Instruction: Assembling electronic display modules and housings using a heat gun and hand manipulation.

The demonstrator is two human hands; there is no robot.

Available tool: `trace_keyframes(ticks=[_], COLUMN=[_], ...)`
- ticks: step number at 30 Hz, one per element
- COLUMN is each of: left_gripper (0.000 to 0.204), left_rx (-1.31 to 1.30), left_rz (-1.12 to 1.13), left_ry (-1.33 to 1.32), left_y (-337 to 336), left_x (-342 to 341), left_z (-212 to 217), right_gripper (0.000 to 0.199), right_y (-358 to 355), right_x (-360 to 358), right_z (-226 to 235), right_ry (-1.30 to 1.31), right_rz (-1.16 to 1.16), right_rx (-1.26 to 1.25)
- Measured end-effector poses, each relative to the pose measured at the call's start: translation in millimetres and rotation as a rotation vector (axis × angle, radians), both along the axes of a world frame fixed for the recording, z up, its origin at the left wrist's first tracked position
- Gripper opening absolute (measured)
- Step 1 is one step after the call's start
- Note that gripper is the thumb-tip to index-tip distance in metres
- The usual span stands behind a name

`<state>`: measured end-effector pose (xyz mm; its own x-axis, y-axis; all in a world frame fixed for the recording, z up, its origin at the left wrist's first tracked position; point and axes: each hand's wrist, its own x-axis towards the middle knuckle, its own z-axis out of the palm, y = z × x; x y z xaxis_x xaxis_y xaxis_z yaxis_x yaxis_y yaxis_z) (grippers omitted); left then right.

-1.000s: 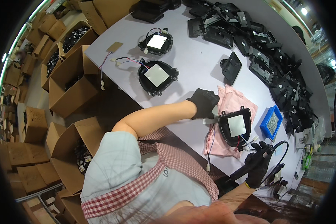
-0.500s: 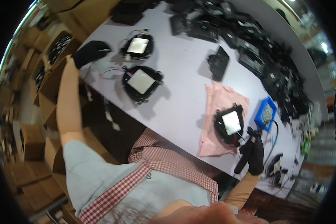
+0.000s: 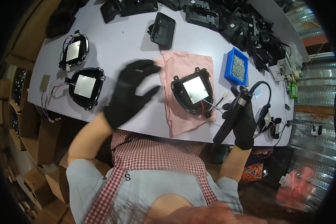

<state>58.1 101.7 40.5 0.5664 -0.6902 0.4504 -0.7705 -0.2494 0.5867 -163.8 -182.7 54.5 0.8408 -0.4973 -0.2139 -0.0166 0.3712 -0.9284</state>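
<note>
My left hand (image 3: 131, 95), in a black glove and blurred by motion, hovers left of a folded pink cloth (image 3: 181, 128), its fingers apart and nothing in them. On that cloth rests a rounded black housing (image 3: 181, 98) with a silver square plate (image 3: 195, 90) and thin wires at its lower right. My right hand (image 3: 244, 125), also gloved, grips a black electric screwdriver (image 3: 229, 125) beside those wires. Its tip points up and away, and a black cord (image 3: 268, 91) loops from that end. Two similar housings, one nearer (image 3: 98, 89) and one farther (image 3: 85, 48), lie at left.
A blue tray (image 3: 227, 71) of small screws stands beyond my right hand. An empty black case (image 3: 163, 31) lies past the cloth, and black casings (image 3: 246, 30) pile along the back right. A tan strip with wires (image 3: 44, 83) lies at the left edge. Cardboard boxes (image 3: 44, 134) stand below.
My left hand has come from the wires at the table's left edge to beside the pink cloth. My right hand keeps its hold on the screwdriver. The view has swung right.
</note>
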Motion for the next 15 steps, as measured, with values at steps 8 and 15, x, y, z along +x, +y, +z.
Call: trace_keyframes(ticks=[8, 15], left_gripper=[0.053, 0.037], left_rx=[-0.003, 0.041], left_rz=[-0.166, -0.381], left_ry=[-0.006, 0.149], left_y=[-89, -104], left_x=[-34, -23], left_z=[-85, -62], right_gripper=[0.065, 0.059], right_y=[-19, -35], right_x=[-14, -27], right_z=[2, -15], right_ry=[-0.338, -0.499], right_rz=[0.094, 0.102], right_rx=[0.350, 0.429])
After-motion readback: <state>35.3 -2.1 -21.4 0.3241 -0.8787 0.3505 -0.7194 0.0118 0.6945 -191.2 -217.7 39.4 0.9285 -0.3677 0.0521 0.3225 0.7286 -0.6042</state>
